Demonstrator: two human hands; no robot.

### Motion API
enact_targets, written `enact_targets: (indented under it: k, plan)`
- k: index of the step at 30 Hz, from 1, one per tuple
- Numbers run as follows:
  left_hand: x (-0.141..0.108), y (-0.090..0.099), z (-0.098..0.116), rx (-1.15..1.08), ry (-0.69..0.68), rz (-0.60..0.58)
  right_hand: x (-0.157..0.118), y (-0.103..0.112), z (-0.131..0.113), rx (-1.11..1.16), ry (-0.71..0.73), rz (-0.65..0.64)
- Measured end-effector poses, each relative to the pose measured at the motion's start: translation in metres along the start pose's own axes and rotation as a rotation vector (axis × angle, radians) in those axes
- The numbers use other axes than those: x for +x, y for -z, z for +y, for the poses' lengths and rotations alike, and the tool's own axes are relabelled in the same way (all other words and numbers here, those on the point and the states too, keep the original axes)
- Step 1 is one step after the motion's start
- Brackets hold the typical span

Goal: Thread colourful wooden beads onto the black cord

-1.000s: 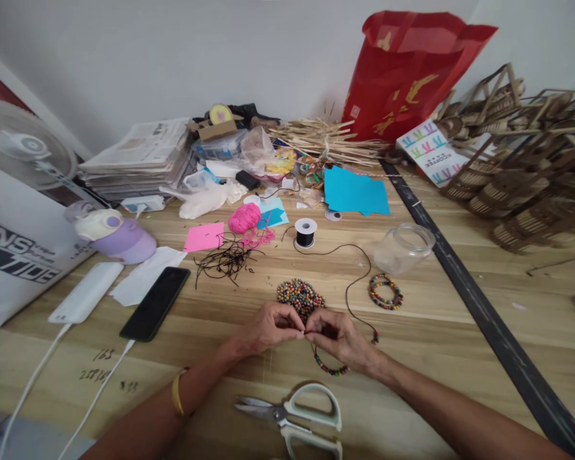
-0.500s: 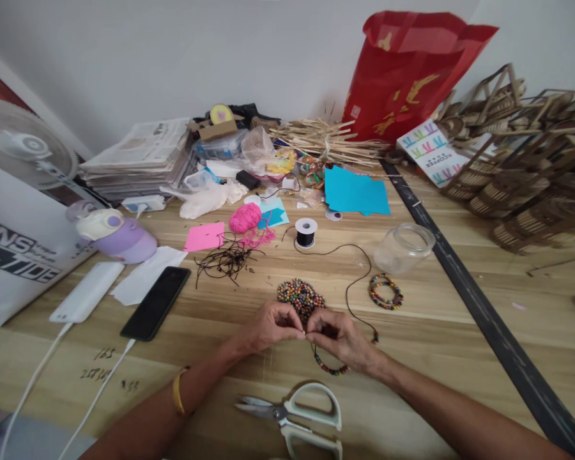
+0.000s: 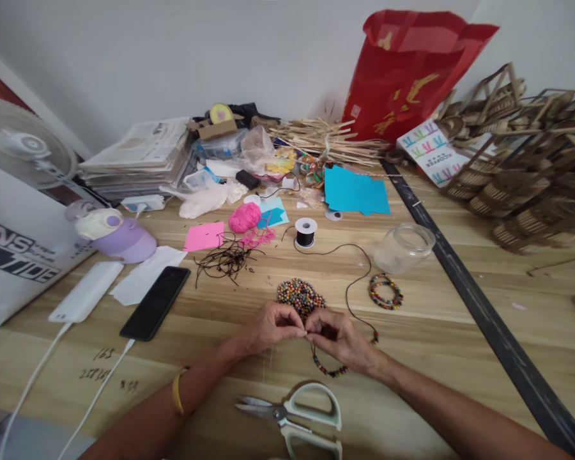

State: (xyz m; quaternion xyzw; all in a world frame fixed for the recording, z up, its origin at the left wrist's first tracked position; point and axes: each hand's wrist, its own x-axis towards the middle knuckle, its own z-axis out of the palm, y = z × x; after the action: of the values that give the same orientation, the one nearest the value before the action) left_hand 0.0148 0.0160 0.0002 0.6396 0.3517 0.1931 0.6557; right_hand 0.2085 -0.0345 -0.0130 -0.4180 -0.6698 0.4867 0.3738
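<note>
My left hand (image 3: 275,329) and my right hand (image 3: 340,337) meet fingertip to fingertip over the table, each in a pinch. Black cord runs down from below my right fingers into a curved row of coloured beads (image 3: 329,370). What the left fingertips pinch is too small and covered to make out. Just behind my hands lies a heap of multicoloured beads (image 3: 301,295). More cord (image 3: 357,252) leads from a white spool of black cord (image 3: 306,232) to a few beads beside my right hand. Scissors (image 3: 292,415) with pale handles lie spread in front of me.
A finished-looking beaded loop (image 3: 386,291) and a glass jar (image 3: 404,248) stand right. Cut black cords (image 3: 225,259), pink yarn (image 3: 245,218) and a phone (image 3: 155,303) lie left. Behind are newspapers (image 3: 137,153), blue paper (image 3: 357,191), a red bag (image 3: 412,76) and small wooden baskets (image 3: 522,179).
Both hands stay almost in place. The tiny pale spot seen between the fingertips before is now mostly covered by them. The beaded cord below the right hand has shifted slightly.
</note>
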Motion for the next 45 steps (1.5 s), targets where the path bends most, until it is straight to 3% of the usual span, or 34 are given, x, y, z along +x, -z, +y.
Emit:
enact_targets:
  k: [10, 21, 34, 45]
  plan:
    - [0.001, 0.004, -0.002, -0.031, -0.011, 0.003, -0.003, 0.004, 0.0, -0.03, 0.015, -0.062]
    - [-0.002, 0.004, 0.001, -0.008, -0.012, -0.028, -0.002, 0.002, -0.004, 0.031, -0.018, -0.026]
    - [-0.004, -0.002, 0.011, 0.128, -0.02, -0.012, -0.002, 0.0, 0.001, 0.002, 0.003, -0.028]
    - [-0.005, 0.001, 0.015, 0.363, -0.108, 0.004, -0.001, 0.0, 0.001, -0.069, 0.018, -0.005]
